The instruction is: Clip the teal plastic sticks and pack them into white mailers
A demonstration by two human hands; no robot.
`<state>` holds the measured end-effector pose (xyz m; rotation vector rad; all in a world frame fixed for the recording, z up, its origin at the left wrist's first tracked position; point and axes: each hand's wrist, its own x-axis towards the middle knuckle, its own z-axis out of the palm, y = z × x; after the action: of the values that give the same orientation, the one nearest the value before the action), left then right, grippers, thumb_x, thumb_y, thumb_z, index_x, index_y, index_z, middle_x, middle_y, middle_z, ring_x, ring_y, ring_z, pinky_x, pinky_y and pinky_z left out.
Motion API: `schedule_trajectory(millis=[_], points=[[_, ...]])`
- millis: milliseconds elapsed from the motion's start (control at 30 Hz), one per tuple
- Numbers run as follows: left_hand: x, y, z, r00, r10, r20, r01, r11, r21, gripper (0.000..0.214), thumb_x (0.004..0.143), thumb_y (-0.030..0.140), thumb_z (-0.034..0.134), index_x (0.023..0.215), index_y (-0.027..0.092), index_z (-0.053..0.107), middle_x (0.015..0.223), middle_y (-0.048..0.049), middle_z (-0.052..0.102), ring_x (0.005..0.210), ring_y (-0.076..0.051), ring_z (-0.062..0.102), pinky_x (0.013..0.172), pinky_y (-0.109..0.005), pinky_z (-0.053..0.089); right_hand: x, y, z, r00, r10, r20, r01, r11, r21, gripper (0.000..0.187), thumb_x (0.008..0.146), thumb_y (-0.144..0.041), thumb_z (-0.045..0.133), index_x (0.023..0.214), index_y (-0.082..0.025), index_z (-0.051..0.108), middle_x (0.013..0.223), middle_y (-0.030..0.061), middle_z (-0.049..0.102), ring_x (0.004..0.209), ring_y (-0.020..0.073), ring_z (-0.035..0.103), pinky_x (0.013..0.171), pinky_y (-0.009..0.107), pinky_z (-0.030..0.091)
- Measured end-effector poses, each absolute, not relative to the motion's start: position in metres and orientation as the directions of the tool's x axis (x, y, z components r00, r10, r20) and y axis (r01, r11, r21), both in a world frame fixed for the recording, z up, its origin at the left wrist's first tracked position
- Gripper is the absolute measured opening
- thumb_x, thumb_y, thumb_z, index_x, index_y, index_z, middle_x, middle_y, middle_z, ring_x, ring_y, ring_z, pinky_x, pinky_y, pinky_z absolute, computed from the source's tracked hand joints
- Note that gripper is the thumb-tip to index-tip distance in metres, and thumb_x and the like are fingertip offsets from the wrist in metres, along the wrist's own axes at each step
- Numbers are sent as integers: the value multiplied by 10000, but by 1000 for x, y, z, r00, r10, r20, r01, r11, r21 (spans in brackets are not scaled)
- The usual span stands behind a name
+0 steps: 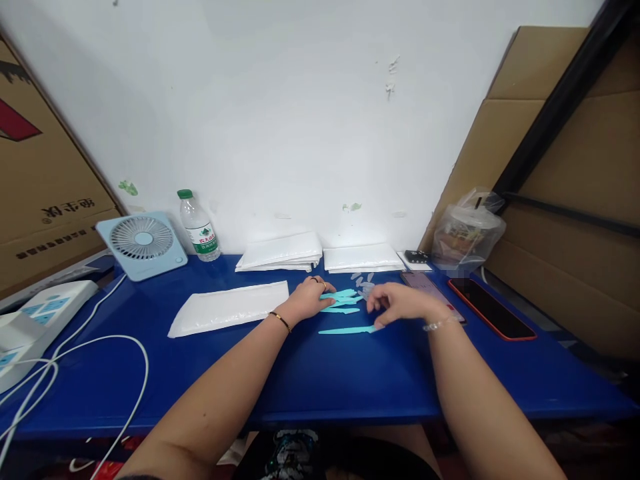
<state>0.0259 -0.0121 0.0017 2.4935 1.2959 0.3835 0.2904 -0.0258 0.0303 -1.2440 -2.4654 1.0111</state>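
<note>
Several slim turquoise eyebrow razors (345, 300) lie in a loose bunch at the middle of the blue table. My left hand (307, 298) is closed around their left ends, thumb below and fingers above. One separate eyebrow razor (345, 331) lies nearer to me, its blade end pointing right. My right hand (395, 303) is over that end, thumb tip touching it, with a gap between the thumb and the bent fingers. Small clear plastic pieces (367, 288) lie just behind and left of my right hand.
One white padded envelope (230, 310) lies at left; stacked envelopes (280, 252) and a second stack (363, 258) rest against the wall. A fan (145, 245), bottle (200, 227) and power strip (45, 320) with cables stand left. Phones (490, 308) and a bagged cup (465, 233) are right.
</note>
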Motion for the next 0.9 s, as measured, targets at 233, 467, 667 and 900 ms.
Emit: schedule_trajectory(millis=[233, 467, 667, 900], points=[[31, -24, 23, 540, 813, 218, 698, -577, 423, 428, 877, 500, 417, 1166, 233, 584, 1105, -71, 603, 1017, -221, 529, 860, -316, 417, 271, -34, 29, -672, 728, -135, 589, 414, -694, 233, 711, -407, 670, 754, -181, 636, 715, 18, 597, 607, 135, 531, 551, 254, 415], [31, -28, 36, 658, 751, 58, 619, -583, 527, 433, 901, 490, 350, 869, 223, 690, 688, 9, 613, 575, -122, 501, 546, -230, 353, 271, -33, 35, -519, 852, 76, 475, 361, -803, 251, 775, -427, 604, 811, -178, 596, 639, -3, 566, 577, 122, 514, 554, 249, 413], [16, -17, 40, 465, 865, 185, 630, -471, 618, 499, 916, 504, 273, 886, 222, 684, 807, 6, 643, 658, -134, 533, 586, -238, 370, 285, -22, 37, -174, 941, 291, 292, 332, -897, 358, 731, -493, 650, 887, -171, 631, 677, 17, 593, 514, 101, 468, 496, 248, 395], [11, -10, 37, 406, 869, 282, 641, -491, 590, 385, 907, 453, 340, 858, 205, 631, 792, 13, 638, 705, -141, 537, 617, -239, 368, 275, -17, 27, -88, 984, 157, -9, 156, -988, 408, 638, -451, 757, 894, -144, 672, 763, 61, 668, 627, 138, 596, 596, 268, 483]])
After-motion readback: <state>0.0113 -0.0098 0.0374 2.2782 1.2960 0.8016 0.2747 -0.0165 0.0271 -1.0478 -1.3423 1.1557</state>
